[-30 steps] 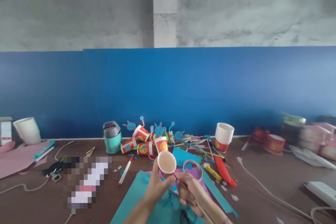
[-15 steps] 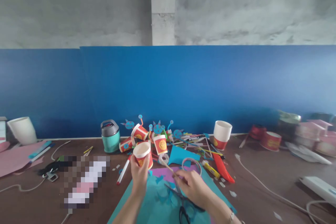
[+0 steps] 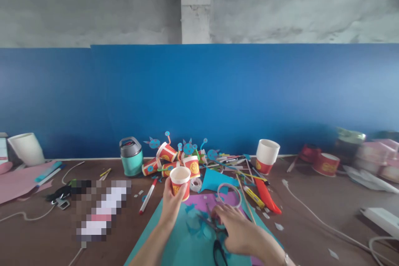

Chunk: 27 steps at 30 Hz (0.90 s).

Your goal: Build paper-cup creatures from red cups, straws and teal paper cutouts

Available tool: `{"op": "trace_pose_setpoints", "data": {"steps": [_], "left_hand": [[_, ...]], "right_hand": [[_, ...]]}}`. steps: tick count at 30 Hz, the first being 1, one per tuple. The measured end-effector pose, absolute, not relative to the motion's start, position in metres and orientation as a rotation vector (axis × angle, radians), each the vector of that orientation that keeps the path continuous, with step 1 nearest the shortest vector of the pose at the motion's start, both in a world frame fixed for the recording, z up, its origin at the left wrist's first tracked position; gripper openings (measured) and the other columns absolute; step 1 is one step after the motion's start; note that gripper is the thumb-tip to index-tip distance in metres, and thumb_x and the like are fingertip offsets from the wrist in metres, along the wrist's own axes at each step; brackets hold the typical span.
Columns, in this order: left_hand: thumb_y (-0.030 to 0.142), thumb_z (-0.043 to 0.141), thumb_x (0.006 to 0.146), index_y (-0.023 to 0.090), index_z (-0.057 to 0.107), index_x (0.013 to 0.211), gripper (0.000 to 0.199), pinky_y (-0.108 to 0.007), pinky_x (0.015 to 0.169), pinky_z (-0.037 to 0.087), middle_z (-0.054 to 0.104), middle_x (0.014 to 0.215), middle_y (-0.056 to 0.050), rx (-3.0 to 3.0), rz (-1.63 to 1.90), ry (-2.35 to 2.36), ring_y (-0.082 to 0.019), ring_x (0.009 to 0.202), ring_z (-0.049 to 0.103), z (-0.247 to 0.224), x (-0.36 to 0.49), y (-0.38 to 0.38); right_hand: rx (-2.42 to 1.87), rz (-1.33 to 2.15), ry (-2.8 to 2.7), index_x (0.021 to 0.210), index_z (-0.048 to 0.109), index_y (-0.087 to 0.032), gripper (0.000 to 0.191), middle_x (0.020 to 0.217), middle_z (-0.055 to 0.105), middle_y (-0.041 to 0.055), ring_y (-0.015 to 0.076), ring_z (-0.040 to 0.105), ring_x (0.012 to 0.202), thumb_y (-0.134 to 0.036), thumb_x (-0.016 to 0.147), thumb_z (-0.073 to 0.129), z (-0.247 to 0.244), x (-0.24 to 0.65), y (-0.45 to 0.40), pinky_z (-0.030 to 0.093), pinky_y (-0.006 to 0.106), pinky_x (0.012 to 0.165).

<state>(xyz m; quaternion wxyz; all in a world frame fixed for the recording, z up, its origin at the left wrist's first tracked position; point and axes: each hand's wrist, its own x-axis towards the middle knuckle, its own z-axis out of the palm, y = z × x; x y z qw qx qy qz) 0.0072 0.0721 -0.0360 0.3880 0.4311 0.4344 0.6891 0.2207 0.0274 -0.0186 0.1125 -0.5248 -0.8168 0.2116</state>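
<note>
Upright in my left hand (image 3: 172,207) is a red and white paper cup (image 3: 181,177), its open rim facing up. My right hand (image 3: 233,224) is lowered over black-handled scissors (image 3: 220,251), fingers curled near the pivot; whether they grip anything is hidden. Under both lies a teal sheet (image 3: 174,241) with a purple sheet (image 3: 202,200) and blue paper scraps (image 3: 195,226) on it. A thin wooden stick (image 3: 246,199) rests right of the right hand, beside a pink tape ring (image 3: 230,195).
Decorated cups (image 3: 166,152) are heaped behind the sheets, by a tape roll (image 3: 195,184). A teal jar (image 3: 132,162) stands left, stacked cups (image 3: 267,156) right. A marker (image 3: 148,196), glue stick (image 3: 254,196) and white cable (image 3: 318,220) lie around.
The stick has left my right hand and now lies on the right of the sheets. My right hand moved down to the scissors. My left hand shifted right with the cup.
</note>
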Motion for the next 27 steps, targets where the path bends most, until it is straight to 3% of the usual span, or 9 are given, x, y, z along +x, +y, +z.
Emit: {"op": "trace_pose_setpoints", "data": {"steps": [3, 6, 8, 10, 12, 14, 20, 24, 27], "left_hand": [[0.038, 0.070, 0.071, 0.019, 0.054, 0.113, 0.049, -0.036, 0.086, 0.050, 0.066, 0.106, -0.009, 1.182, 1.755, 1.076, -0.025, 0.098, 0.064, -0.033, 0.009, 0.069], [0.036, 0.070, 0.070, 0.022, 0.054, 0.115, 0.050, -0.037, 0.084, 0.051, 0.067, 0.104, -0.007, 1.216, 1.739, 1.086, -0.025, 0.095, 0.065, -0.030, 0.013, 0.066], [0.035, 0.071, 0.068, 0.021, 0.053, 0.114, 0.051, -0.036, 0.083, 0.052, 0.067, 0.103, -0.007, 1.216, 1.728, 1.108, -0.024, 0.093, 0.066, -0.030, 0.015, 0.066], [0.035, 0.071, 0.069, 0.020, 0.052, 0.115, 0.053, -0.034, 0.083, 0.051, 0.066, 0.105, -0.008, 1.227, 1.719, 1.121, -0.024, 0.094, 0.065, -0.032, 0.016, 0.066], [0.033, 0.070, 0.070, 0.019, 0.049, 0.118, 0.054, -0.034, 0.086, 0.050, 0.065, 0.108, -0.009, 1.281, 1.714, 1.130, -0.023, 0.097, 0.064, -0.034, 0.017, 0.067], [0.031, 0.069, 0.070, 0.018, 0.048, 0.120, 0.055, -0.034, 0.087, 0.049, 0.064, 0.109, -0.009, 1.365, 1.691, 1.155, -0.024, 0.099, 0.063, -0.037, 0.016, 0.067], [0.033, 0.074, 0.065, 0.021, 0.060, 0.115, 0.053, -0.046, 0.093, 0.044, 0.066, 0.111, -0.012, 1.771, 1.499, 1.385, -0.033, 0.105, 0.058, -0.040, 0.013, 0.060], [0.030, 0.076, 0.061, 0.022, 0.060, 0.119, 0.060, -0.048, 0.099, 0.040, 0.066, 0.116, -0.011, 2.007, 1.376, 1.289, -0.034, 0.108, 0.057, -0.040, 0.013, 0.057], [0.027, 0.075, 0.062, 0.022, 0.056, 0.122, 0.063, -0.047, 0.098, 0.041, 0.063, 0.121, -0.012, 1.955, 1.329, 1.255, -0.033, 0.112, 0.057, -0.041, 0.013, 0.057]], "right_hand": [[-1.617, 0.623, -2.496, 0.139, 0.043, -0.011, 0.087, 0.145, 0.041, 0.0204, 0.0362, 0.031, 0.136, 0.000, 0.053, 0.049, -0.022, 0.215, 0.024, 0.029, 0.047, 0.108], [-1.584, 0.611, -2.402, 0.138, 0.041, -0.009, 0.078, 0.135, 0.051, 0.0226, 0.0355, 0.045, 0.127, -0.005, 0.061, 0.049, -0.019, 0.216, 0.028, 0.037, 0.044, 0.102], [-1.527, 0.620, -2.254, 0.133, 0.046, -0.010, 0.070, 0.116, 0.063, 0.0192, 0.0317, 0.058, 0.109, -0.009, 0.063, 0.048, -0.016, 0.219, 0.034, 0.044, 0.040, 0.092], [-1.424, 0.699, -2.061, 0.124, 0.051, -0.014, 0.062, 0.091, 0.066, 0.0096, 0.0237, 0.063, 0.083, -0.010, 0.062, 0.045, -0.014, 0.222, 0.044, 0.049, 0.033, 0.075], [-1.297, 0.845, -1.845, 0.115, 0.055, -0.017, 0.055, 0.072, 0.058, 0.0004, 0.0157, 0.056, 0.060, -0.011, 0.061, 0.043, -0.014, 0.223, 0.054, 0.046, 0.026, 0.056], [-1.185, 0.949, -1.673, 0.111, 0.059, -0.018, 0.051, 0.067, 0.054, -0.0025, 0.0123, 0.048, 0.051, -0.013, 0.062, 0.044, -0.015, 0.222, 0.062, 0.041, 0.023, 0.049], [-1.103, 0.789, -1.754, 0.113, 0.067, -0.020, 0.043, 0.093, 0.064, 0.0068, 0.0204, 0.057, 0.079, -0.016, 0.074, 0.050, -0.004, 0.217, 0.054, 0.047, 0.032, 0.075], [-1.130, 0.765, -1.945, 0.109, 0.071, -0.022, 0.037, 0.086, 0.062, 0.0066, 0.0213, 0.058, 0.083, -0.016, 0.079, 0.050, 0.005, 0.218, 0.046, 0.046, 0.032, 0.078], [-1.132, 0.874, -1.909, 0.112, 0.069, -0.022, 0.038, 0.083, 0.062, 0.0044, 0.0188, 0.057, 0.075, -0.017, 0.077, 0.054, 0.006, 0.221, 0.047, 0.046, 0.029, 0.069]]}}
